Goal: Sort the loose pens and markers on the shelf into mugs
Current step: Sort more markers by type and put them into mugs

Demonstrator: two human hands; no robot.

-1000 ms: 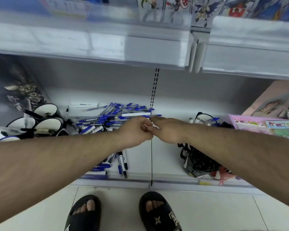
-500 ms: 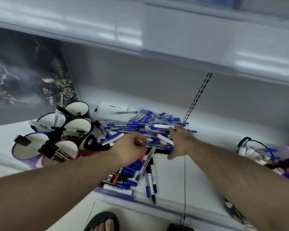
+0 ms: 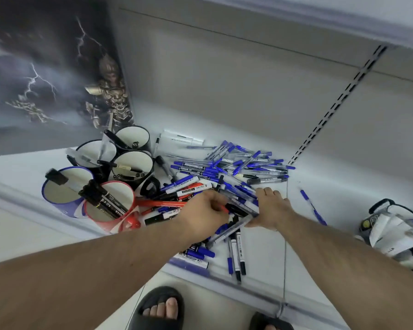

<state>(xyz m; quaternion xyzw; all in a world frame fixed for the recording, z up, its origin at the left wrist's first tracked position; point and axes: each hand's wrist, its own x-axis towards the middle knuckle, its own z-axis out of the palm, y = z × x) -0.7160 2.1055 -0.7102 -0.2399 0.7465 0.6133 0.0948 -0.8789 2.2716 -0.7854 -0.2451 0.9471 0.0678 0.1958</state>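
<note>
A heap of blue-capped pens and markers [image 3: 224, 167] covers the middle of the white shelf [image 3: 343, 186]. To its left stand a red mug [image 3: 100, 219] holding black markers, a blue mug [image 3: 57, 206] and three black mugs [image 3: 148, 141] with a few pens inside. My left hand [image 3: 205, 210] sits on the near side of the heap, its curled fingers pinching a red-tipped marker. My right hand [image 3: 270, 208] lies beside it, fingers straight, resting on several clear pens. A red marker [image 3: 162, 203] lies between the red mug and my left hand.
A dark lightning poster [image 3: 45, 67] leans at the shelf's left end. A black and white bag [image 3: 391, 232] sits at the right. One blue pen [image 3: 310, 206] lies apart from the heap. An upper shelf [image 3: 343, 10] overhangs. My sandalled feet [image 3: 160, 308] stand below the shelf's front edge [image 3: 248, 289].
My hands, joined above the heap a second ago, parted and came down onto its near side. The left hand curled on a marker. My head moved lower and leftward.
</note>
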